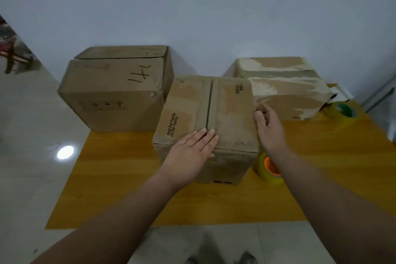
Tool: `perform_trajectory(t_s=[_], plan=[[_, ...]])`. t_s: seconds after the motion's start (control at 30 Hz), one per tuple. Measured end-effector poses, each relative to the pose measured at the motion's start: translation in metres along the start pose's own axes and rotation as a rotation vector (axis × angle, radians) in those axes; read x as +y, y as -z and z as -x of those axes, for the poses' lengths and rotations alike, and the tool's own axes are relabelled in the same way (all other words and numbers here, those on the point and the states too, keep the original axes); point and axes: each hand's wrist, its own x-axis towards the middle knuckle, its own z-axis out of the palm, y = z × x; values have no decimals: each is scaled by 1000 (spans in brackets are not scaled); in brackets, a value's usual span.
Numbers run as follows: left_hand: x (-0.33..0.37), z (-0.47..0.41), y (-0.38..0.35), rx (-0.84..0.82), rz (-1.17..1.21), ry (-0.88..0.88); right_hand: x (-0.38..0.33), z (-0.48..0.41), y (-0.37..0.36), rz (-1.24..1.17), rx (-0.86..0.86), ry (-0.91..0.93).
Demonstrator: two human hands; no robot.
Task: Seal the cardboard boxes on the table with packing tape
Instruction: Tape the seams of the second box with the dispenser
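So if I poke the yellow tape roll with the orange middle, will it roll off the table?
Probably not: the tape roll seems to lie on its flat side on the table, so it would likely slide, not roll. The middle box beside it blocks one way. Its thick wound ring looks stiff, probably not squashy.

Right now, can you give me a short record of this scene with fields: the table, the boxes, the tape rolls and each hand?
surface: table, yellow wood
boxes: three: left box, middle box, right box
middle box: flaps closed, centre seam shows as a dark line
left hand: flat on the middle box, over the near end of the seam
right hand: at the middle box's right edge, grip unclear
tape: orange-core roll beside the middle box; green-core roll by the right box
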Motion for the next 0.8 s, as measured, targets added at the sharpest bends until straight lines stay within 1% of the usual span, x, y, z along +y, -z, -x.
perform_trajectory(t_s=[0.07,0.13,0.2,0.23,0.27,0.37,0.4,0.5,0.63,0.7,0.8], plan=[[3,-16,-3,35,11,66,28,-4,10,157,8,-59],[7,-33,-4,55,24,133,62,-11,22,373,-27,-199],[11,-47,-4,52,20,191,92,-18,34,550,-139,-377],[13,-54,-3,47,27,209,101,-21,38,597,-201,-465],[14,-61,-2,42,32,222,108,-24,41,598,-251,-540],[19,-80,-3,50,31,254,124,-33,38,434,-318,-665],[20,-86,-3,54,40,268,130,-35,38,434,-336,-675],[27,-98,-5,90,24,312,143,-40,36,562,-334,-633],[47,-101,-18,183,-83,464,145,-40,38,575,-362,-594],[54,-103,-20,167,-81,504,145,-37,44,497,-348,-541],[58,-106,-11,98,30,546,141,-32,60,239,-299,-363]])
